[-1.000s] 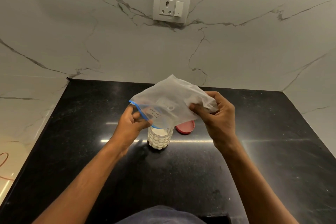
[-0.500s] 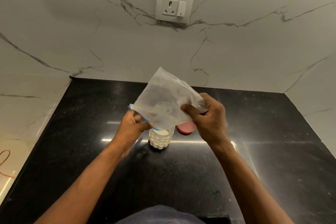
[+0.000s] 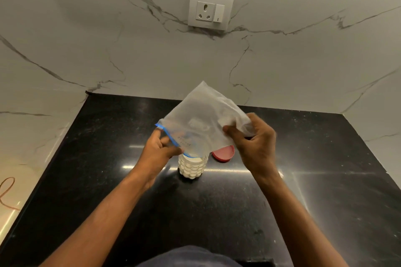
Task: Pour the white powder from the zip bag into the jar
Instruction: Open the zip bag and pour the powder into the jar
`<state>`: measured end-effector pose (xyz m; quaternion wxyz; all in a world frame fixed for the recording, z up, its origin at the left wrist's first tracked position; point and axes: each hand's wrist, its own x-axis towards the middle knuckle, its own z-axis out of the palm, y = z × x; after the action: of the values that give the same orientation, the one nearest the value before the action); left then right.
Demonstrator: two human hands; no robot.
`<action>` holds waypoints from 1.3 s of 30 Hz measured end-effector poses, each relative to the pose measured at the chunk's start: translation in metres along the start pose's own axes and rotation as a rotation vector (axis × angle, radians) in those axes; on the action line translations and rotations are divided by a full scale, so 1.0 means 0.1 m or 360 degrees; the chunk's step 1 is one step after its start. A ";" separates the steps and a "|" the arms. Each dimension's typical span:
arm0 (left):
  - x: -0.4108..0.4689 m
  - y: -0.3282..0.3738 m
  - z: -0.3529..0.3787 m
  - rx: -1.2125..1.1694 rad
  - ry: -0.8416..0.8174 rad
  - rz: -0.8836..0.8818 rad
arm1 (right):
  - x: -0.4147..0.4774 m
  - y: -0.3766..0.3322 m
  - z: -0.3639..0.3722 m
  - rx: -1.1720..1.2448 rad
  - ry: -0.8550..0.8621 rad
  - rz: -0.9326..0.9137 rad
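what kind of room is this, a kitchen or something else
Most likely a home kitchen corner: a black stone counter against marble-look walls, a wall socket with a switch above it, and a jar of white powder beside its red lid.

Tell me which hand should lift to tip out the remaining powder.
Right, probably. The right hand grips the translucent zip bag at its raised closed end; the left hand steadies the blue zip mouth over the bubble-textured jar.

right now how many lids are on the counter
1. A red lid lies flat on the black counter, just right of the jar, partly hidden behind the zip bag. The bag and hands could hide another.
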<state>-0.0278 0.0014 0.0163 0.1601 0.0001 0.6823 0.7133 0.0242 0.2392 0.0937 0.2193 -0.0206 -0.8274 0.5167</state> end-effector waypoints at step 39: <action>-0.09 0.33 0.00 0.0109 0.0050 0.0235 | 0.50 -0.36 -0.41 0.0129 -0.0094 -0.0094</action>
<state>-0.0263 -0.0009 0.0501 0.0962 0.0446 0.7069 0.6994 0.0016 0.2706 0.1570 0.2108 0.0280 -0.8120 0.5435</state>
